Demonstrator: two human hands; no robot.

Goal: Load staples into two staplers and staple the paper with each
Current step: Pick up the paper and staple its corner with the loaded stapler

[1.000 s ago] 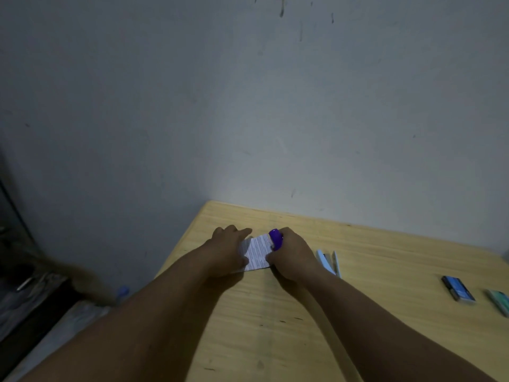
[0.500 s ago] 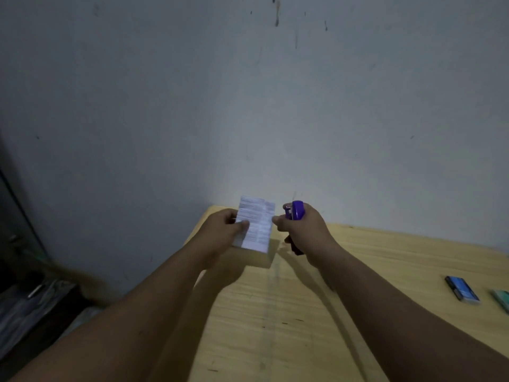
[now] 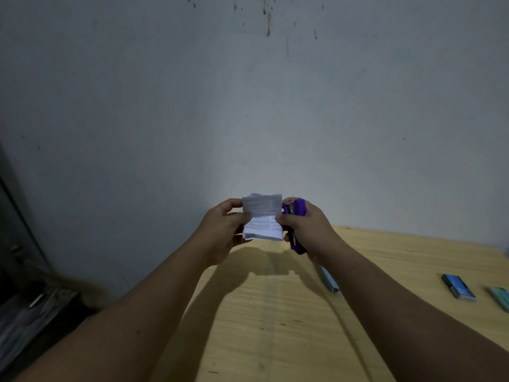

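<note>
Over on the left, dim clutter [image 3: 30, 312] sits low beside the wall, too dark to make out. Then comes the left hand [image 3: 223, 230], raised above the wooden table [image 3: 275, 326], its thumb and fingers pinched on the left edge of the folded printed paper [image 3: 263, 217], which hangs upright in the air between the two hands, well clear of the tabletop. Against the paper's right edge is the right hand [image 3: 305, 230], wrapped around the purple stapler [image 3: 296, 216]; its thumb touches the paper's right margin, and the stapler's mouth sits just beside the upper right corner. I cannot tell whether the paper is actually inside the mouth or only next to it. To my eye this is the stapling step with the first stapler, and whether a staple has already gone in is not visible from here. If not, the next move asks for sliding the corner squarely into the mouth, holding the sheets flat with the left pinch, and squeezing firmly. Further right on the table lie a pale blue stapler [image 3: 329, 279], near the right forearm, then a dark blue staple box [image 3: 458, 286] and a teal box [image 3: 500, 296] at the frame's edge, so the second stapler looks to be untouched for now.
</note>
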